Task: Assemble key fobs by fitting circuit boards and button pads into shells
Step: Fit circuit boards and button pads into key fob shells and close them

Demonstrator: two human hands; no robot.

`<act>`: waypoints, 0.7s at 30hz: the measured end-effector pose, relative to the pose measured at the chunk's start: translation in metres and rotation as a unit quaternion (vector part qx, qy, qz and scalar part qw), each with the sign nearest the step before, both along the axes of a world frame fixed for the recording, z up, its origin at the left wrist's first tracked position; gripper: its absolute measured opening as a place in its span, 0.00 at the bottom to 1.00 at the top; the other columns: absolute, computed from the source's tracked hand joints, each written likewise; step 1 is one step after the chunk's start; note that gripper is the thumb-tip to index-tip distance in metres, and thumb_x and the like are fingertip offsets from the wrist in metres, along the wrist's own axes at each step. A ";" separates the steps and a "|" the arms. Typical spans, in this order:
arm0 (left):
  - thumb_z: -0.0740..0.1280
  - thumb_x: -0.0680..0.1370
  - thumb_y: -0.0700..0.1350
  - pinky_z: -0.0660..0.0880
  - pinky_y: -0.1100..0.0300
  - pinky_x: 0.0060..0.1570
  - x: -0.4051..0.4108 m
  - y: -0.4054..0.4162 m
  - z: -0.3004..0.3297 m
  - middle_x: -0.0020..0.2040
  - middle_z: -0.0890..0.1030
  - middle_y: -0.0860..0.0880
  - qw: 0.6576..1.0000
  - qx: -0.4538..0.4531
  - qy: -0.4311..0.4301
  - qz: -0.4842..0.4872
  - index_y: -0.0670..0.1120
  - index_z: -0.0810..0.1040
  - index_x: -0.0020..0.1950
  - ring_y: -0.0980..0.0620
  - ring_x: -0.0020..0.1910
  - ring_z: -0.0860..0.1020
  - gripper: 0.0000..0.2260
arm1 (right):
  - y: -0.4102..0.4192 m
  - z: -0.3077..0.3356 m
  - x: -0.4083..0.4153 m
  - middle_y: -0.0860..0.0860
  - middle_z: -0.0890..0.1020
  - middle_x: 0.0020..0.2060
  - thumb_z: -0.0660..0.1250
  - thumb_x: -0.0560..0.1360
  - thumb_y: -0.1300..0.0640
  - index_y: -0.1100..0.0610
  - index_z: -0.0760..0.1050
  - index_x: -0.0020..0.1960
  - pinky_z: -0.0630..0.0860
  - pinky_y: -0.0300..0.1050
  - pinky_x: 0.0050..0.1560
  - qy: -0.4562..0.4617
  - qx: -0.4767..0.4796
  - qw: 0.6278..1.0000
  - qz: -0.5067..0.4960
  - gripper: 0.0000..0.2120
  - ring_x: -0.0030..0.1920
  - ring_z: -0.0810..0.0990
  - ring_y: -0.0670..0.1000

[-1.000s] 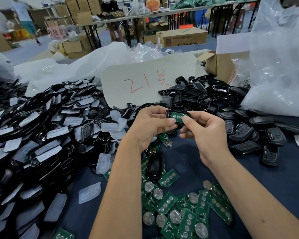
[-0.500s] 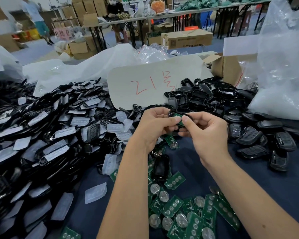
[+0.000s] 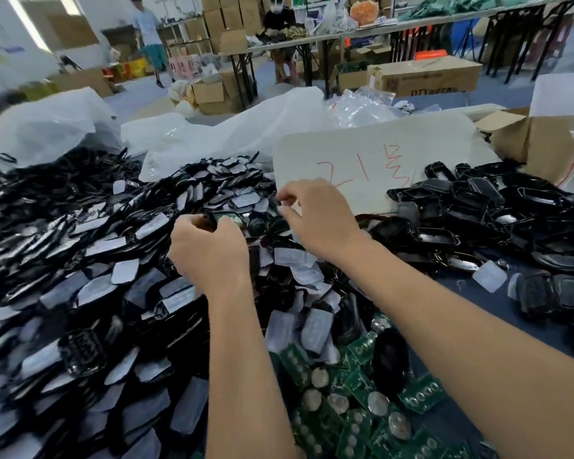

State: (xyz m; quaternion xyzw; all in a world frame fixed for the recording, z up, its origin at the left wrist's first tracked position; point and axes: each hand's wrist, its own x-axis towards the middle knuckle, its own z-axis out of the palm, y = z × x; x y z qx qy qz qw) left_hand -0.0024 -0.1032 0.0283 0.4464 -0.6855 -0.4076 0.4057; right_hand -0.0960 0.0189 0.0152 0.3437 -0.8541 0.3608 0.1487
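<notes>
Head view, one moment. Both hands are raised over the heap of black shells and pale button pads that fills the left half of the frame.

Left hand, centre of frame: fingers curled round a black shell that shows a bit of green inside, probably a circuit board; the picture is blurred there, so this is uncertain. The shell sits just above the heap, at the top of the hand.

Right hand, just right of the left and a little higher: thumb and forefinger are curled toward each other near the tips. Cannot tell whether they pinch anything; motion blur hides it.

Loose green circuit boards with round silver cells lie on the dark blue surface at lower centre, between the forearms. A second heap of black shells lies at centre right. Behind the hands, a white card with red marks lies flat. White plastic bags sit at upper left.
</notes>
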 end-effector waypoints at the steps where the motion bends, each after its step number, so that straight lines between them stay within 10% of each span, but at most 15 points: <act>1: 0.72 0.76 0.43 0.76 0.53 0.47 0.001 0.000 -0.001 0.44 0.79 0.48 1.000 -0.017 0.002 0.006 0.44 0.78 0.49 0.44 0.47 0.80 0.06 | -0.013 0.001 -0.006 0.52 0.84 0.59 0.66 0.83 0.57 0.56 0.79 0.67 0.72 0.48 0.62 0.018 0.051 0.998 0.020 0.14 0.61 0.75 0.55; 6: 0.69 0.78 0.42 0.71 0.56 0.46 -0.002 0.005 -0.010 0.44 0.78 0.49 0.999 -0.039 0.013 -0.001 0.46 0.74 0.49 0.46 0.47 0.78 0.05 | -0.050 0.001 -0.027 0.48 0.70 0.77 0.59 0.80 0.70 0.53 0.64 0.81 0.73 0.57 0.68 0.053 0.241 0.967 0.067 0.31 0.75 0.63 0.57; 12: 0.70 0.78 0.43 0.70 0.62 0.43 -0.004 0.008 -0.014 0.42 0.78 0.52 0.998 -0.042 0.051 0.012 0.44 0.78 0.51 0.51 0.43 0.76 0.05 | -0.062 0.001 -0.033 0.52 0.83 0.56 0.63 0.79 0.66 0.53 0.81 0.62 0.69 0.50 0.48 0.121 0.225 0.966 0.039 0.16 0.62 0.72 0.57; 21: 0.72 0.76 0.45 0.74 0.67 0.38 -0.007 0.009 -0.012 0.38 0.78 0.55 0.991 -0.015 0.136 0.015 0.47 0.77 0.43 0.59 0.37 0.76 0.05 | -0.044 0.001 -0.020 0.54 0.85 0.48 0.65 0.79 0.66 0.54 0.83 0.56 0.77 0.52 0.57 0.122 0.174 0.977 0.011 0.12 0.61 0.76 0.58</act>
